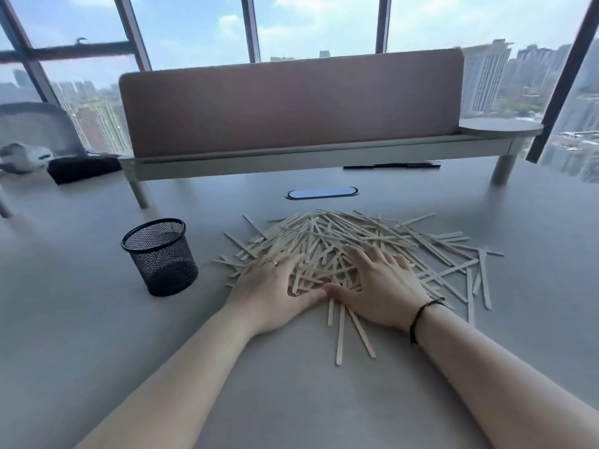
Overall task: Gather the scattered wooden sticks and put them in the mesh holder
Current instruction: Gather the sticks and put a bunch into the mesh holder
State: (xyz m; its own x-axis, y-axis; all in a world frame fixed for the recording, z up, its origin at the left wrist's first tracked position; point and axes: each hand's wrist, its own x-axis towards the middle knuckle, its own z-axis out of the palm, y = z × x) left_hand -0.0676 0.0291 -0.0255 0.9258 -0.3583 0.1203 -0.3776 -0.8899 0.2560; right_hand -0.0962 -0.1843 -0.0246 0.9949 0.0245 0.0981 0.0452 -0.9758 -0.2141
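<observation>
A loose heap of several flat wooden sticks [356, 236] is spread over the grey table [81, 319] in the middle of the view. My left hand [272, 294] lies palm down on the heap's near left edge, fingers spread, a ring on one finger. My right hand [379, 286] lies palm down on the near middle of the heap, fingers spread; its thumb tip meets my left thumb. Neither hand holds a stick. The black mesh holder [160, 256] stands upright to the left of the heap, apart from it, with no sticks visible inside.
A pink divider panel [291, 102] on a raised shelf runs along the back of the table. An oval cable port [322, 192] lies just beyond the sticks. A black pen [392, 165] rests under the shelf. A dark cloth [84, 168] sits at far left.
</observation>
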